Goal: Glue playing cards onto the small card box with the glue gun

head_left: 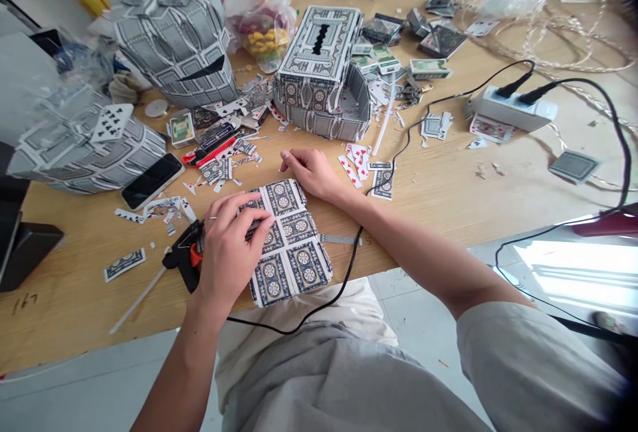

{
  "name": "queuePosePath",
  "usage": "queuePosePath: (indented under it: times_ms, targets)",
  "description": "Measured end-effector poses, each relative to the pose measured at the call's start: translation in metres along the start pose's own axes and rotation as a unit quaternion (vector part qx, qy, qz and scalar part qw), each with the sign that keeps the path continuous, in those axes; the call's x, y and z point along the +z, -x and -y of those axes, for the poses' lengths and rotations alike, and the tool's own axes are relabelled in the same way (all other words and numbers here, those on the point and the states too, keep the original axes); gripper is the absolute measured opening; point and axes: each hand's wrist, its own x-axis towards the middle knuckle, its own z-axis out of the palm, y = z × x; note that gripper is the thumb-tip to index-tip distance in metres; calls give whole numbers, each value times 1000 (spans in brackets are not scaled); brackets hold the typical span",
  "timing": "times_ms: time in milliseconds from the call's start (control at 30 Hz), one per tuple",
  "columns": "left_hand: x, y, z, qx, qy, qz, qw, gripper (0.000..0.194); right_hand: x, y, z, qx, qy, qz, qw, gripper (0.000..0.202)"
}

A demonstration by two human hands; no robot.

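A flat panel of patterned playing cards (304,266) lies at the table's front edge. My left hand (232,239) rests over its left side, fingers bent and apart, fingertips on the cards; it grips nothing that I can see. Beyond the panel's far right corner, my right hand (312,169) lies on the table, thumb and forefinger stretched to the left and slightly apart; its other fingers are mostly hidden. A black glue gun (187,252) with an orange trigger lies against my left hand, partly covered by it. A clear glue stick (137,300) sticks out of its rear.
Behind stand a card-built box (319,43) and two woven card baskets (174,40) (90,146). A phone (153,181), red-handled scissors (216,153) and card scraps (355,163) lie around. A black cable (351,262) crosses beside the panel; a power strip (513,108) stands right.
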Motion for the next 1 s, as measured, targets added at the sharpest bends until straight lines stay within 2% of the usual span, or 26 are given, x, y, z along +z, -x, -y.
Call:
queuePosePath:
  times_ms: [200,367,500,600,700,767,867,1000]
  targets:
    - [2,-3,-2,-6,7,47,999,8,0,0,1,10,6,1,1000,81]
    - [3,-4,-1,-15,13,49,999,10,-1,1,4,15,6,4,1000,83]
    - [0,-2,-2,-31,49,29,998,11,-2,1,5,15,7,7,1000,84]
    - [-3,0,-2,-69,85,10,994,10,-2,1,4,18,8,8,1000,82]
    - [-4,4,-2,-108,147,-24,983,4,-1,1,3,14,7,8,1000,79]
    - [-4,6,-4,-109,192,-49,974,1,-1,1,3,13,8,8,1000,78]
    - [-4,11,-8,-103,239,-75,963,8,-1,1,2,17,9,8,1000,75]
    - [-10,17,-16,-144,288,-111,940,19,-1,0,2,15,9,9,1000,72]
